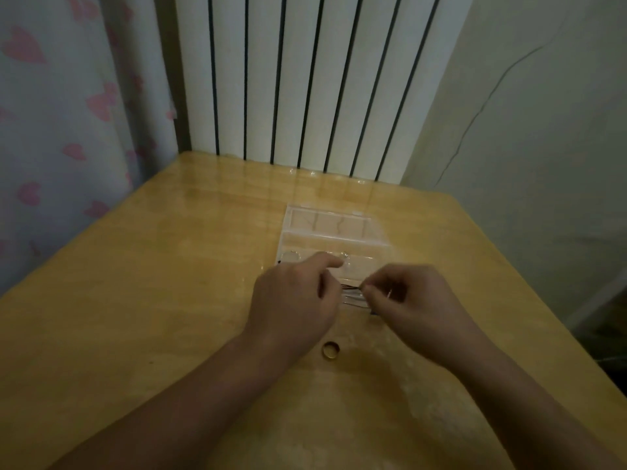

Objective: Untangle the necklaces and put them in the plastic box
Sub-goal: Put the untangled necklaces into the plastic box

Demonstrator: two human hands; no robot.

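Observation:
A clear plastic box (334,244) lies open in the middle of the wooden table (152,300), its lid flat on the far side and its compartments nearer me. Thin necklace strands (353,290) stretch taut between my two hands, just over the box's near edge. My left hand (293,300) pinches their left end with curled fingers, index finger pointing toward the box. My right hand (405,301) pinches the right end. Small clear items sit in the box's compartments; I cannot tell what they are.
A gold ring (330,350) lies on the table between my wrists. A white radiator (305,79) stands behind the table. A curtain (68,130) with pink hearts hangs at the left, and a pale wall is at the right.

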